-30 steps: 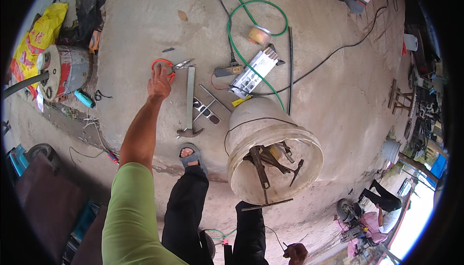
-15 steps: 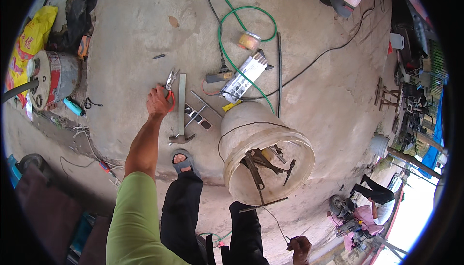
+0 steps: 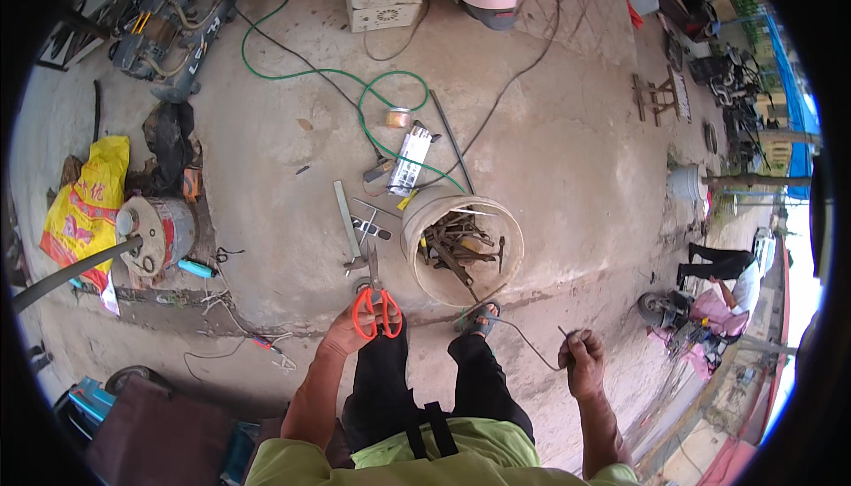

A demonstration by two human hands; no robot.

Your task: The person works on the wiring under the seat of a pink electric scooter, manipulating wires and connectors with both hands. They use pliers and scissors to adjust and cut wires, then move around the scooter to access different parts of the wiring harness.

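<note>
My left hand (image 3: 341, 337) holds a pair of scissors (image 3: 375, 301) by the red handles, blades pointing away from me above my left leg. At the lower right, my right hand (image 3: 583, 364) is closed on the end of a thin grey wire (image 3: 525, 337). A short tip sticks out of the fist, and the wire runs left to the bucket's near rim. The pale bucket (image 3: 413, 264) stands before my feet, its mouth toward me, with several metal tools (image 3: 456, 242) inside. Left of it a claw hammer (image 3: 344, 215) lies on the concrete.
A T-shaped metal rod (image 3: 379, 208), a white box (image 3: 410, 160), a small jar (image 3: 399, 117) and a green hose (image 3: 363, 100) lie beyond the bucket. A metal drum (image 3: 173, 233) and yellow sack (image 3: 84, 211) stand left. Another person (image 3: 740, 286) works by a bike at right.
My left hand has lifted the scissors off the ground and brought them back toward my body. My right hand has come up and forward, still with the wire. The view has shifted.
</note>
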